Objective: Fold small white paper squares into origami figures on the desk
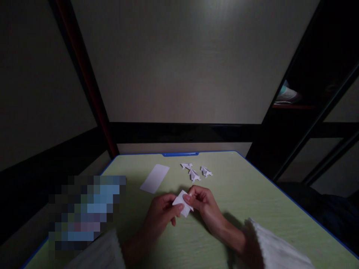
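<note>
A small folded paper [183, 204] sits pinched between both hands above the desk [252, 194], midway along its near edge. The left hand [162, 213] and right hand [200, 201] are equally close, each grip closed on it. The paper's long axis slants towards the near-right corner. Paper figures [194, 175] lie beyond, near the far edge.

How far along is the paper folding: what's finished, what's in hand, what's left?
Done: three folded paper figures sit together at the far side of the green table. In hand: the left hand and right hand both pinch a small white paper piece, only partly folded. Left: probably the flat white sheet lying unfolded beside the figures.
</note>
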A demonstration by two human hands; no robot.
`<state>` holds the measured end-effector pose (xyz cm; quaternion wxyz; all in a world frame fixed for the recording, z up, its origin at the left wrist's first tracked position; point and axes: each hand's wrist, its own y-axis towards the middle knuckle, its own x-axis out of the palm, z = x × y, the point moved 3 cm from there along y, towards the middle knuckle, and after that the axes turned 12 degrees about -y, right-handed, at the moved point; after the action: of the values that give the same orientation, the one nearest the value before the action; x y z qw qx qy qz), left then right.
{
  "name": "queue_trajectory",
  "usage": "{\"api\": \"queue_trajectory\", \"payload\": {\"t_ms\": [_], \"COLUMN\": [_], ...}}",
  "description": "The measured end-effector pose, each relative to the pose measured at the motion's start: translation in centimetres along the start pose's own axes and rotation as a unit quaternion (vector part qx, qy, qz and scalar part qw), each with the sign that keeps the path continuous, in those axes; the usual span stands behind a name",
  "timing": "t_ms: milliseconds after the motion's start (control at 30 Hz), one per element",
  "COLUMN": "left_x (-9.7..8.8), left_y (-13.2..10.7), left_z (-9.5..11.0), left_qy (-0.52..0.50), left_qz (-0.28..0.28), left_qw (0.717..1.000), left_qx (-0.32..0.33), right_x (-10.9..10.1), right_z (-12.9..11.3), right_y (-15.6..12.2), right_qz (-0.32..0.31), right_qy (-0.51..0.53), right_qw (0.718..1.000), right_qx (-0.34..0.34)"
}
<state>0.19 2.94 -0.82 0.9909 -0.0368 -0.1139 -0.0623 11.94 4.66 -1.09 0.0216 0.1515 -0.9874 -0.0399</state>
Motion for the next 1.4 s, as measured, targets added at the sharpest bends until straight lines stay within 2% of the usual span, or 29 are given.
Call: {"api": "queue_trajectory", "payload": {"t_ms": [133, 300, 467, 533, 633, 733, 900, 1033, 1267, 1400], "left_x": [-0.8, -0.9, -0.6, -0.8, -0.9, -0.5, 0.2, 0.2, -0.7, -1.0], "left_y": [0.3, 0.0, -0.1, 0.1, 0.3, 0.3, 0.0, 0.0, 0.7, 1.0], "left_z": [0.0, 0.3, 0.5, 0.4, 0.2, 0.1, -0.4, -0.8, -1.0, -0.9], "left_qy": [0.007, 0.044, 0.050, 0.060, 0.086, 0.117, 0.093, 0.053, 0.025, 0.030], "left_qz": [0.055, 0.047, -0.003, 0.004, 0.009, -0.011, -0.024, -0.037, -0.013, -0.007], "left_qw": [0.998, 0.997, 0.998, 0.998, 0.996, 0.992, 0.995, 0.997, 1.000, 0.999], "left_qx": [0.019, 0.036, 0.026, 0.027, 0.035, 0.035, 0.012, -0.030, -0.007, -0.009], "right_x": [0.1, 0.2, 0.2, 0.3, 0.3, 0.2, 0.3, 0.2, -0.1, -0.3], "right_z": [0.2, 0.4, 0.1, -0.1, -0.7, -1.3, -1.3, -1.0, -0.6, -0.2], "right_y": [0.0, -0.1, -0.1, -0.2, -0.5, -0.6, -0.7, -0.7, -0.2, -0.1], "right_qz": [-0.025, -0.036, -0.030, -0.030, -0.010, 0.011, 0.009, 0.025, 0.027, 0.022], "right_qy": [-0.038, -0.076, -0.098, -0.106, -0.110, -0.130, -0.160, -0.150, -0.058, -0.051], "right_qw": [0.999, 0.996, 0.994, 0.994, 0.994, 0.989, 0.983, 0.985, 0.996, 0.998], "right_qx": [0.025, 0.026, 0.025, 0.024, -0.016, -0.067, -0.089, -0.082, -0.059, -0.036]}}
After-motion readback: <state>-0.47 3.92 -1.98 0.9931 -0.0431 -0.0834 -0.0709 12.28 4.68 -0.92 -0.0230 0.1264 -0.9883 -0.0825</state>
